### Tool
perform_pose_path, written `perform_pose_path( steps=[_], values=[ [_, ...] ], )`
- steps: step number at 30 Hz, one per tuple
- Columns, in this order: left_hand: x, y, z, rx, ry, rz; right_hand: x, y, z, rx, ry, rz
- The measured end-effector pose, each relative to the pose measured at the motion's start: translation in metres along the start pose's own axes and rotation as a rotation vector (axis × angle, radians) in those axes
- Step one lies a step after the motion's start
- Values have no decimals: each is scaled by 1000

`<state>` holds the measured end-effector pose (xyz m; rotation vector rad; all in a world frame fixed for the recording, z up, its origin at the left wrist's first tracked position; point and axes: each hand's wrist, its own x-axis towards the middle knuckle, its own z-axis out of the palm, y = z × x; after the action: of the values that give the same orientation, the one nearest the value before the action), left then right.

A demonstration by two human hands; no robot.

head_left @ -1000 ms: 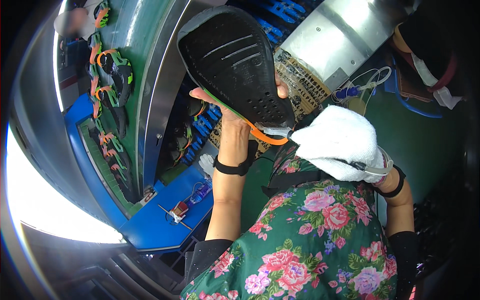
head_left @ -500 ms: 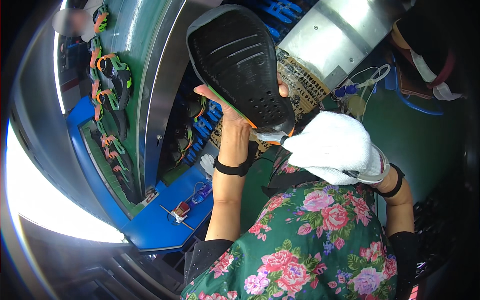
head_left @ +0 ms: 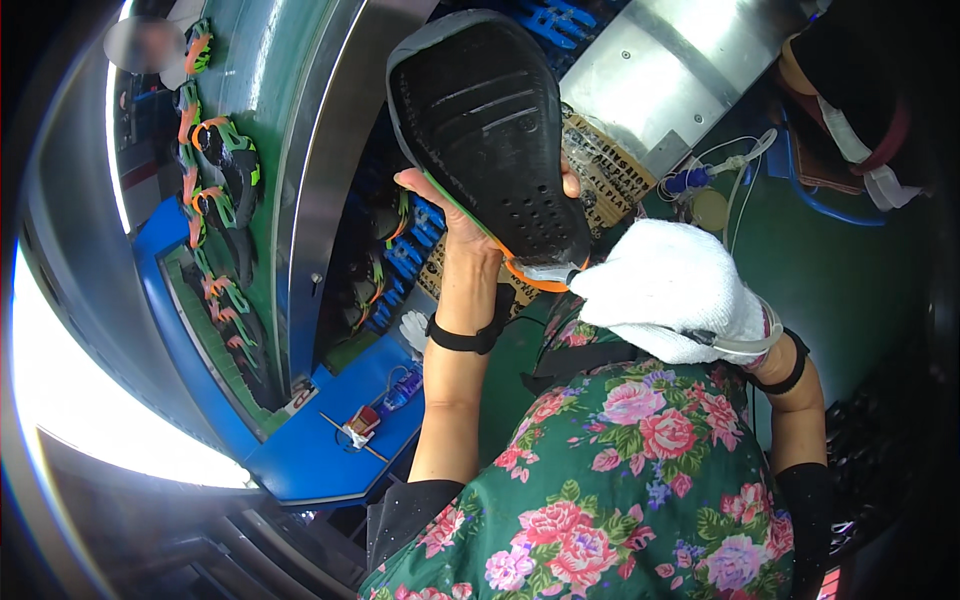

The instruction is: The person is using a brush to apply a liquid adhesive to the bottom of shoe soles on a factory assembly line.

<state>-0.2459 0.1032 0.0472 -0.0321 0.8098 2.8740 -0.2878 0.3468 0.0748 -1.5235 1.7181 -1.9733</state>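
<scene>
Overhead, the left hand (head_left: 455, 215) is closed around one black shoe (head_left: 490, 130), sole turned toward the camera and its heel end lowest, with orange trim along the edge. The right hand (head_left: 670, 290), in a white glove, is curled with its fingers together, pressing against the shoe's heel end. At the left, several more orange-and-green shoes (head_left: 215, 170) lie on a green conveyor (head_left: 255, 90).

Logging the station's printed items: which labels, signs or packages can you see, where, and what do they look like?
Printed sheet: tan with dark lettering under clear film, behind the black shoe sole held up by the left hand, beside the steel panel.
Small packet: red and white, on the blue ledge, lower left.
No screens.
</scene>
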Motion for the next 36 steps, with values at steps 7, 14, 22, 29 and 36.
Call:
perform_pose_path(
  steps=[7, 14, 22, 29, 36],
  values=[
    [12, -2, 5, -13, -2, -62, 8, -3, -12, -23, 3, 19],
    [5, -4, -2, -11, -24, 27, 3, 7, -9, -8, 8, 21],
    [20, -7, 8, -43, -40, 27, 4, 9, -16, -10, -25, 7],
    [16, -8, 3, -39, -35, 32, 5, 13, -14, 53, -50, 7],
    [19, -11, 7, -82, -57, 20, 7, 11, -16, 32, -42, -7]
  ],
)
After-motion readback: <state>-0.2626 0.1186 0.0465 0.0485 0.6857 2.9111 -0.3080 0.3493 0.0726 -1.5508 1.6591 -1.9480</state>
